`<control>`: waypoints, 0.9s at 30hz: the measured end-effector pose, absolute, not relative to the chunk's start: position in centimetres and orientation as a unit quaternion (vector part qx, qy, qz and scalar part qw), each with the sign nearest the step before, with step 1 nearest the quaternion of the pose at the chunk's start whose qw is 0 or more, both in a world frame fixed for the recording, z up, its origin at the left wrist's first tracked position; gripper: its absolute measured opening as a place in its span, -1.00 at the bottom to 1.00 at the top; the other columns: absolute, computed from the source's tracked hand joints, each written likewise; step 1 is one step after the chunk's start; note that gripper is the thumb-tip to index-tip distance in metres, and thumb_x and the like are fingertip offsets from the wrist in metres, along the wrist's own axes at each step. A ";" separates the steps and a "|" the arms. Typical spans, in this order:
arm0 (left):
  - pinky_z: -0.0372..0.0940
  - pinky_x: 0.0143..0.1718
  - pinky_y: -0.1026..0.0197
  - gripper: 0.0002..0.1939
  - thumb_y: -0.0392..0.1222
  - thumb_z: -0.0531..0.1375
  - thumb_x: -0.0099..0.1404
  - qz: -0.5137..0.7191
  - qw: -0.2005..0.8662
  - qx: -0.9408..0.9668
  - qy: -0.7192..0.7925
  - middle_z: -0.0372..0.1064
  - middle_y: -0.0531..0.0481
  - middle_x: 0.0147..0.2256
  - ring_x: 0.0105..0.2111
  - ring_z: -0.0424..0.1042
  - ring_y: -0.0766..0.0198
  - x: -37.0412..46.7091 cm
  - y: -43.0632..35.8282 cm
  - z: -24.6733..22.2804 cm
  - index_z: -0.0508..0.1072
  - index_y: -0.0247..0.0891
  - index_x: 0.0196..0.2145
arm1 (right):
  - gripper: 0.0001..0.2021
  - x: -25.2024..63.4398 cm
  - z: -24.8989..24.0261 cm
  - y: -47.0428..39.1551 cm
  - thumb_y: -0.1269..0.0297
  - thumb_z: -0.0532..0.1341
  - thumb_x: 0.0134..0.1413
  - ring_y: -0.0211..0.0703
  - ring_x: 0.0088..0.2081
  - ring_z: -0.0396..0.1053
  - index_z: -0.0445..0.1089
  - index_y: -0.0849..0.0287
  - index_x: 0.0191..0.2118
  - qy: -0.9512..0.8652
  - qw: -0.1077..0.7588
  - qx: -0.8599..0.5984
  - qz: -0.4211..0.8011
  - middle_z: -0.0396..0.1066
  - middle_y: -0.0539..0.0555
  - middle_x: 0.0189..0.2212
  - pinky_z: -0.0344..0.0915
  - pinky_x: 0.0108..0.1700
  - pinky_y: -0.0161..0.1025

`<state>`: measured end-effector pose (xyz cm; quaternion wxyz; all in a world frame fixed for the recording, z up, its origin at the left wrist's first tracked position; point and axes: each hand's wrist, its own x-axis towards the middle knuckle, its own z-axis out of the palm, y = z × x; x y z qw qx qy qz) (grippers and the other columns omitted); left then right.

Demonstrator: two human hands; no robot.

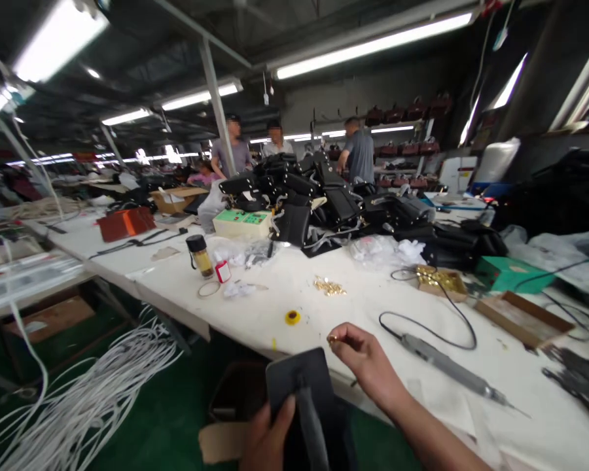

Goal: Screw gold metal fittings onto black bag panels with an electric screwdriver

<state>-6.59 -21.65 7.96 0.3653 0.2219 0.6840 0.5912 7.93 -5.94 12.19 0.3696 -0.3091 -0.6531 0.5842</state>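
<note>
Black and flat-faced, the piece (320,379) is held in front of the near edge of the table (260,314), gripped by the left hand (267,433) with the thumb on its face. The right hand (366,360) has its grip together, thumb and fingertips pinched on a small gold fitting (332,340), just beside the piece but apart from it. Work on this piece is judged unfinished; loose fittings remain in a gold pile (330,286) and a box (442,283). Whether the far heap of bags (294,226) is complete cannot be told. Open room: bare white surface between pile and screwdriver (446,369), which lies right of the right hand. Constraints: the screwdriver's looped cord (472,337), and a yellow roll (292,317) near the edge.
</note>
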 end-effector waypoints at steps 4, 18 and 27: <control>0.44 0.02 0.02 -0.43 0.25 0.41 0.17 0.611 0.457 0.236 0.601 0.66 -0.20 -0.15 -0.07 0.59 -0.10 -3.1 -19.4 7.4 0.66 -0.32 -0.13 | -0.79 13.7 11.8 -7.8 0.10 0.34 0.16 -0.20 -0.36 0.26 0.45 0.14 -0.30 -0.620 0.377 -0.362 0.586 0.40 -0.02 -0.40 0.17 -0.28 -0.25; 0.41 -0.02 0.19 -0.66 0.04 0.32 0.37 0.550 0.426 0.402 0.596 0.65 -0.08 -0.17 -0.11 0.57 0.10 4.4 -17.0 9.7 0.66 -0.29 -0.10 | -0.93 20.1 9.5 -10.2 0.28 0.33 0.24 -0.18 -0.30 0.38 0.54 0.11 -0.27 -0.635 0.470 -0.368 0.490 0.50 0.00 -0.34 0.32 -0.18 -0.23; 0.43 -0.04 0.22 -0.72 -0.05 0.29 0.41 0.522 0.339 0.472 0.625 0.65 -0.05 -0.13 -0.13 0.58 0.14 5.6 -17.0 9.9 0.64 -0.25 -0.04 | -0.92 20.9 9.2 -10.6 0.40 0.32 0.22 -0.23 -0.33 0.42 0.51 0.08 -0.31 -0.665 0.496 -0.371 0.417 0.48 -0.04 -0.38 0.34 -0.23 -0.26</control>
